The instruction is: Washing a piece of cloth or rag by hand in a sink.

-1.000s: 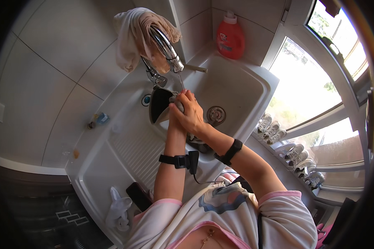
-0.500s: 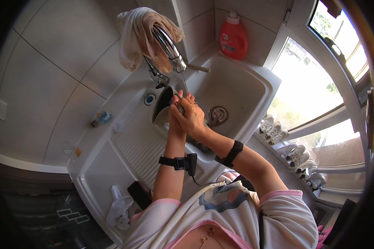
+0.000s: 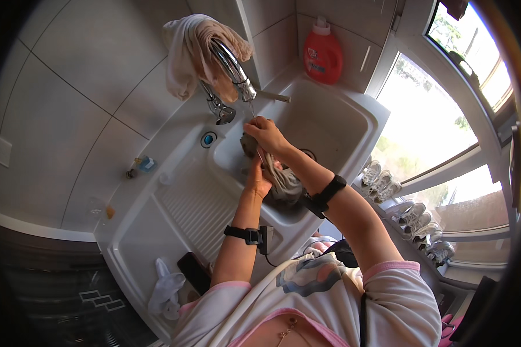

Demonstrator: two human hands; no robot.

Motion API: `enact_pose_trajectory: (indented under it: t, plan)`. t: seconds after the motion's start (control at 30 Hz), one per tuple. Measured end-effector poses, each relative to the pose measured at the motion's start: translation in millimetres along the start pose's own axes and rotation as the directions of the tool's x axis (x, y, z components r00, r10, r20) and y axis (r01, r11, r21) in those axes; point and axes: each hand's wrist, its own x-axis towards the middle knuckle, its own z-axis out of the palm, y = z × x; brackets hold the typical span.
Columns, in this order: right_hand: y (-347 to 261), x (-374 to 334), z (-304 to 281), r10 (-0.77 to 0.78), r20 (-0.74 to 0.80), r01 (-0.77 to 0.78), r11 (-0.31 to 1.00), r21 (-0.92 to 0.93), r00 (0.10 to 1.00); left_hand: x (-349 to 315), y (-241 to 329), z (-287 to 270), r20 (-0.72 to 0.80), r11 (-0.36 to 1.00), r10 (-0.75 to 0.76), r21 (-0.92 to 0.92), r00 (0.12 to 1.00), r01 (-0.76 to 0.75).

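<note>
Soft, creased grey-beige cloth (image 3: 284,184) bunches in rough folds over the smooth, pale, softly shining basin (image 3: 344,118), beneath a mirror-bright metal tap (image 3: 230,62) draped with a limp, matt fabric towel (image 3: 185,61). At the far end stands a smooth red plastic bottle (image 3: 323,55) with a faint sheen, while grey wall tiles (image 3: 64,78) at left carry a smooth, low-gloss finish and clear glass fills the window (image 3: 428,110) at right. On the near side, a ridged, hard-surfaced drainboard (image 3: 188,211) adjoins a thin, crumpled white glove (image 3: 167,292) and a smooth, dark phone (image 3: 194,272).
</note>
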Motion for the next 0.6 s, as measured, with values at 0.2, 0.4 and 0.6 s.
enact_pose_trajectory:
  t: [0.2, 0.4, 0.6]
  plan:
    - [15, -51, -36, 0.024, 0.147, -0.042, 0.992, 0.120, 0.989, -5, 12, 51, -0.359, 0.939, 0.289, -0.074, 0.887, -0.336]
    - [54, -54, -21, -0.244, 0.244, 0.183, 0.951, 0.250, 0.938, 6, 30, 80, -0.392, 0.877, 0.364, -0.162, 0.845, -0.453]
    - [68, -36, -19, -0.114, -0.036, 0.120, 0.934, 0.335, 0.993, 14, 49, 55, -0.477, 0.795, 0.496, -0.088, 0.726, -0.601]
